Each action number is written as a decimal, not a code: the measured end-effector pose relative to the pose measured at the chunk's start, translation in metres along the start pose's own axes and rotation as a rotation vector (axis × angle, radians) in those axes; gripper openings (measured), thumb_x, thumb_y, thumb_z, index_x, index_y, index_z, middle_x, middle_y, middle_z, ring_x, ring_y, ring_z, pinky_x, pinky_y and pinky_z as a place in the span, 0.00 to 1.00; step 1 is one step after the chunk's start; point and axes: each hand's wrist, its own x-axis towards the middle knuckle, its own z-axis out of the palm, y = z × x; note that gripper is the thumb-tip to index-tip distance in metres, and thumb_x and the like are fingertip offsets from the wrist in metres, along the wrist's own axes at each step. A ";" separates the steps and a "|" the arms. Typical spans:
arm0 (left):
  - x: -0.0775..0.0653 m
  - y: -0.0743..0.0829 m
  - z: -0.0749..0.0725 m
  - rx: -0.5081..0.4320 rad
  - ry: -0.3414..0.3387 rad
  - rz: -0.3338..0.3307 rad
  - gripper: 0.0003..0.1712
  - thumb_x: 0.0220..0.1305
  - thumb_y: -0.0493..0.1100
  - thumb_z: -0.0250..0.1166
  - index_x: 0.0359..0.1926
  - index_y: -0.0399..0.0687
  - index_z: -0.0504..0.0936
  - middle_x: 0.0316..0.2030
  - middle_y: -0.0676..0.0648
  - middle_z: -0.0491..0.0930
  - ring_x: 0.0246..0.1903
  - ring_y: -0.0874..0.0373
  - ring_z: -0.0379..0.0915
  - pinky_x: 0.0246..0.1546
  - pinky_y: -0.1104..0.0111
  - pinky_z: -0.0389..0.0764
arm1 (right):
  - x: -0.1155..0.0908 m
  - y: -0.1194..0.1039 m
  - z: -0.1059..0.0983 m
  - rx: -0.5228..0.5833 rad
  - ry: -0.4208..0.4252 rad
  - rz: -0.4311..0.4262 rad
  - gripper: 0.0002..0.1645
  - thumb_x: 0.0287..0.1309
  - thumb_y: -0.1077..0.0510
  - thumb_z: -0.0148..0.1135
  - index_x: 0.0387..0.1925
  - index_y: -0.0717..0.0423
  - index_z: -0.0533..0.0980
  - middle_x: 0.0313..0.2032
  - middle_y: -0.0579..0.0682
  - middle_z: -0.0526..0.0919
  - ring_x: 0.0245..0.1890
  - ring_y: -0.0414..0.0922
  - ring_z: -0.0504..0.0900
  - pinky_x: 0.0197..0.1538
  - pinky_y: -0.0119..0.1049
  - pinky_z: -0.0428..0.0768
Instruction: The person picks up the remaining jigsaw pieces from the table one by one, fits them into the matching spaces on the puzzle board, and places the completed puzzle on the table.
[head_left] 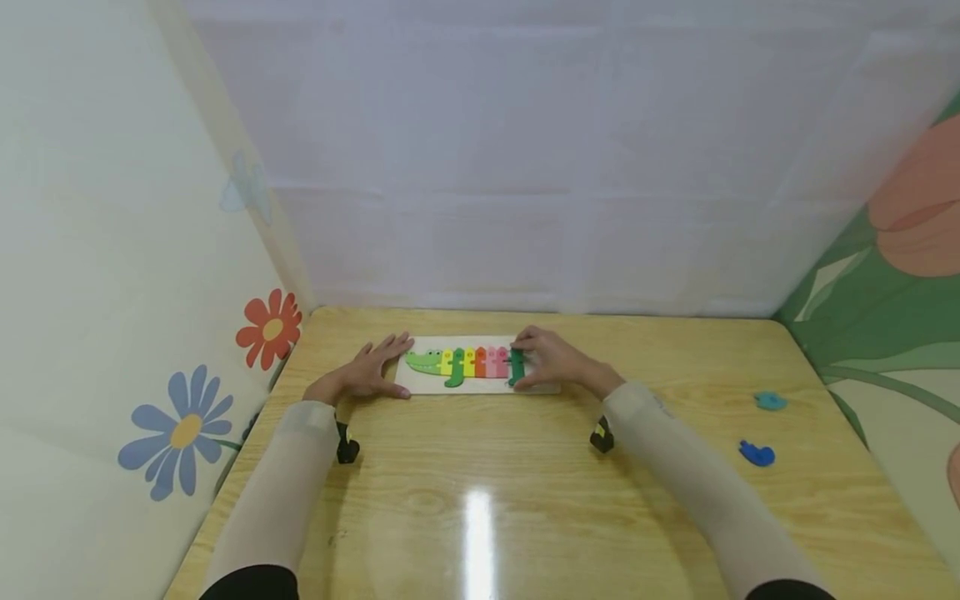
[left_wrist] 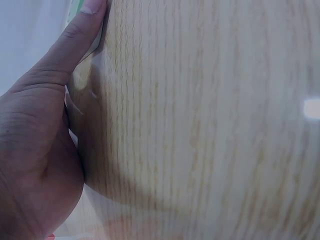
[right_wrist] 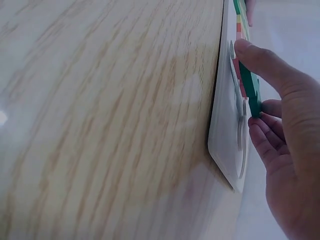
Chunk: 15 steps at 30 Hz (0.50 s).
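A white puzzle board (head_left: 431, 387) with a row of coloured crocodile pieces lies near the table's back edge. Its light green head piece (head_left: 425, 362) is at the left, followed by yellow, green, orange and pink body pieces. My right hand (head_left: 555, 360) pinches a dark green puzzle piece (right_wrist: 252, 90) between thumb and fingers, tilted over the board's right part. Bare recess outlines show on the board beside it in the right wrist view. My left hand (head_left: 367, 371) rests at the board's left end, fingers spread and fairly straight, thumb at the near corner.
On the right side of the wooden table (head_left: 420, 517) lie a teal puzzle piece (head_left: 770, 401) and a blue puzzle piece (head_left: 757, 453). A pale cloth wall (head_left: 525, 167) rises behind the table, with flower-printed panels at both sides.
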 end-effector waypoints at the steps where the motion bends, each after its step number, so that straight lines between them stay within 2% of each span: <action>1: 0.000 0.000 0.000 0.003 -0.002 -0.003 0.66 0.63 0.63 0.76 0.85 0.42 0.46 0.85 0.35 0.36 0.83 0.33 0.26 0.77 0.34 0.26 | 0.000 0.000 0.000 0.001 -0.002 0.002 0.52 0.48 0.40 0.86 0.66 0.67 0.77 0.62 0.61 0.79 0.62 0.56 0.78 0.69 0.49 0.77; 15: 0.001 0.000 0.000 0.005 -0.002 -0.010 0.65 0.63 0.61 0.76 0.86 0.43 0.46 0.85 0.35 0.36 0.83 0.34 0.25 0.77 0.34 0.26 | 0.004 -0.002 0.003 -0.024 -0.027 0.015 0.54 0.47 0.39 0.86 0.68 0.66 0.77 0.62 0.61 0.78 0.62 0.56 0.78 0.70 0.50 0.77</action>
